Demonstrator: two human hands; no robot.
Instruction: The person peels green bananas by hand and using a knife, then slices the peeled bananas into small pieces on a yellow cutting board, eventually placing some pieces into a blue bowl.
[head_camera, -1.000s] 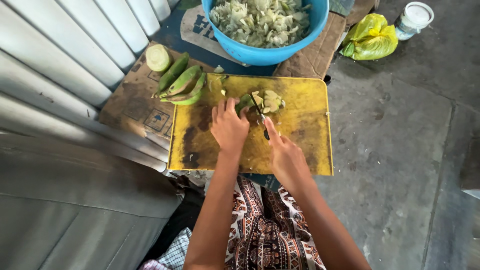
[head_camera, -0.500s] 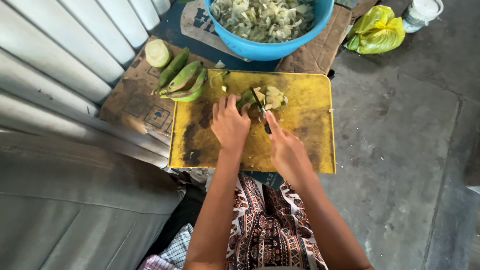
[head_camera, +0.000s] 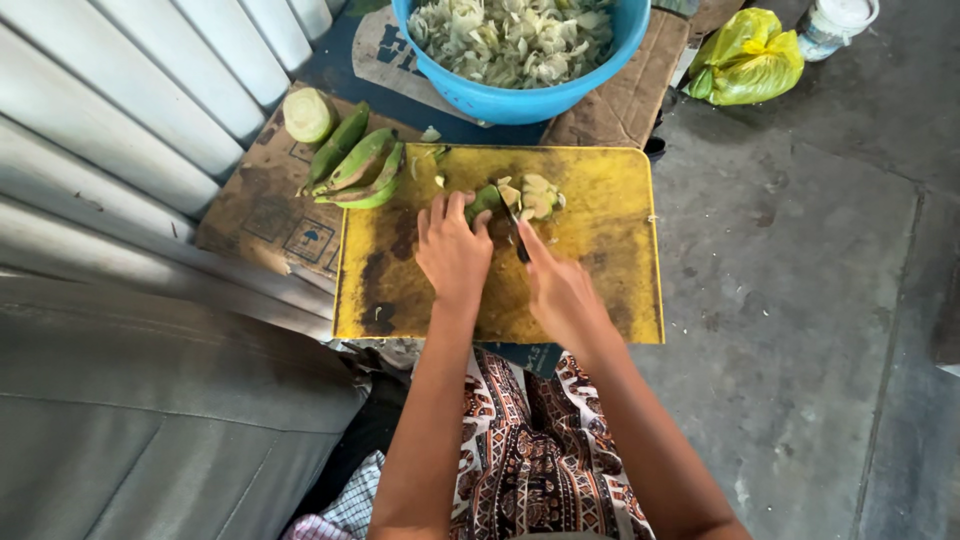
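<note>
A stained yellow cutting board (head_camera: 600, 280) lies on flattened cardboard. My left hand (head_camera: 452, 250) presses down on a green banana (head_camera: 484, 200) at the board's far middle. My right hand (head_camera: 558, 288) grips a knife (head_camera: 514, 225) whose blade rests against the cut end of that banana. A small heap of pale banana slices (head_camera: 536, 196) sits just right of the blade. Beyond the board stands a blue bowl (head_camera: 520, 100) filled with cut pieces.
A bunch of green bananas (head_camera: 358, 165) and a cut stump (head_camera: 307, 114) lie left of the board on cardboard (head_camera: 258, 215). A yellow-green plastic bag (head_camera: 748, 58) and a white tub (head_camera: 838, 22) sit far right on the concrete floor. Corrugated metal runs along the left.
The hands stay in place on the banana; the knife works at the same spot. The view has shifted slightly.
</note>
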